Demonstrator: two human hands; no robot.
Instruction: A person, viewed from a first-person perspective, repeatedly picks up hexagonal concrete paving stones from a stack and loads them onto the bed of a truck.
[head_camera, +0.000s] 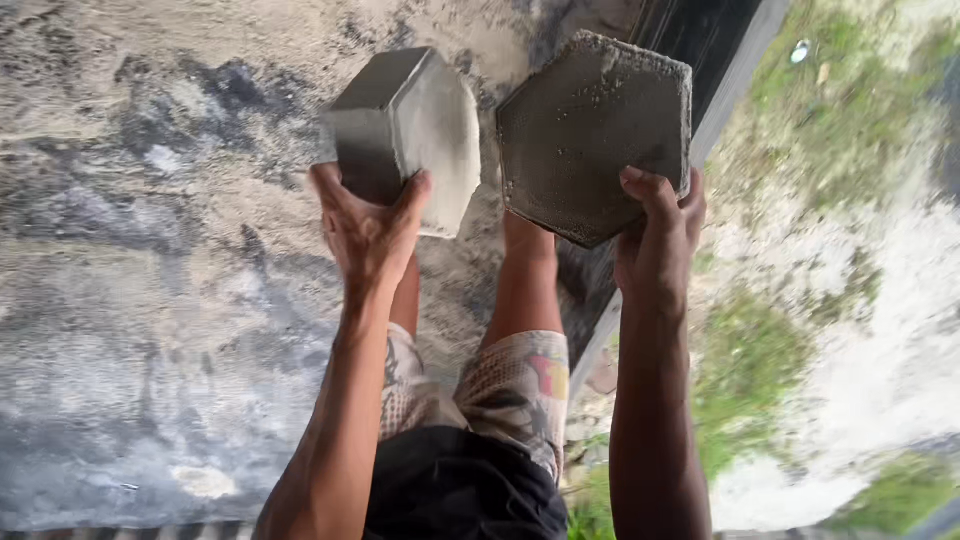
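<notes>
Left hand: your left hand (368, 232) grasps the pale hexagonal block (408, 135) from below, thumb on the smooth light face, fingers wrapped round the darker side wall.

Pale hexagonal block: it stands up out of your left hand, tilted so that its flat light face turns toward your right hand and its grey side walls turn up and to the left.

Right hand: your right hand (660, 235) grips the dark hexagonal block (595, 135) by its lower right edge, thumb pressed on the broad face, the other fingers curled behind the rim.

Dark hexagonal block: it rises above your right hand with its broad, rough, dark face toward you; a pale crust runs along its upper and right edges.

Relation of the blocks: they sit side by side at about the same height, close but apart, with a narrow gap between their near edges.

Ground: sandy grey ground (150, 300) with dark patches lies beneath and to the left of your left hand.

Legs: your patterned shorts (515, 385) and bare legs show between your two forearms, below the blocks.

Edge: a dark strip with a pale border (735, 85) runs diagonally behind your right hand.

Verge: blurred grass (760, 360) and pale soil lie to the right of your right forearm.
</notes>
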